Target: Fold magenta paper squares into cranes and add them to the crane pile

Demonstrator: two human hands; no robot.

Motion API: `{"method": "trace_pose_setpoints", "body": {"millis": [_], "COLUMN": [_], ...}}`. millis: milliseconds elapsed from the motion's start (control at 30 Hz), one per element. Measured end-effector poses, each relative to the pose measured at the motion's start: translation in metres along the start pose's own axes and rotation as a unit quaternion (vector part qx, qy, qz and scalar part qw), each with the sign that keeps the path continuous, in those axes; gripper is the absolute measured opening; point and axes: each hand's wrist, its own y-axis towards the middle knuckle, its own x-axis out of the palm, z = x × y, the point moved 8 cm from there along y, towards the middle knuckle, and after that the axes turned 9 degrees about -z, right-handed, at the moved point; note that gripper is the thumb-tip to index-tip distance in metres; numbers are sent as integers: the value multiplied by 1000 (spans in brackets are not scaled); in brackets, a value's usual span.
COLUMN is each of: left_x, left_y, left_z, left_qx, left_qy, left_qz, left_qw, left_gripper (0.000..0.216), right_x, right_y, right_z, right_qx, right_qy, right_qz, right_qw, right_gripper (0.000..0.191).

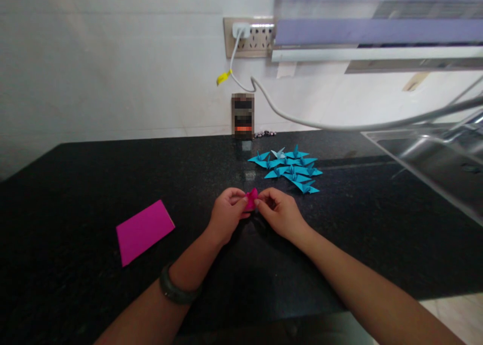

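A small folded piece of pink paper [251,199] is pinched between my two hands, just above the dark countertop. My left hand [228,210] grips its left side with thumb and fingers. On the other side, my right hand [281,210] pinches the right edge. The fingers cover part of the paper, so its full shape is hidden. Beyond my hands lies a cluster of several blue origami cranes [292,170], among them one paler crane [278,154]. To the left, a pink stack of paper [145,233] rests flat on the counter.
The black countertop [75,184] runs back to a tiled wall. A blurred upright device [243,116] leans there, beside a beaded string [266,133]. A white cable [287,116] hangs from the wall socket [249,37]. At the right is a metal sink [433,159].
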Motion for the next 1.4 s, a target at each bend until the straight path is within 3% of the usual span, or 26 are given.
{"method": "trace_pose_setpoints", "body": {"millis": [133,267,767,1000,1400], "left_x": [11,15,17,12,13], "left_y": [-2,-3,-4,-3,-4], "left_z": [-2,-2,-4,-3,-3], "left_qx": [-22,-23,-44,-46,-56], "left_qy": [-26,-6,32,32,54], "left_qz": [-55,-73,-56,-28,-40], "left_qw": [998,997,997,998,996], "left_gripper": [28,28,22,16,14], "right_x": [-5,-5,-3,-1,-4], "right_y": [-1,0,3,2,1], "right_z": [-9,-11,-9,-15,-20], "right_qx": [-42,-52,-77,-100,-121], "right_qy": [-39,-55,-96,-94,-135], "right_qz": [18,14,24,9,15], "right_qw": [998,997,992,991,983], "right_gripper": [15,17,11,17,18]}}
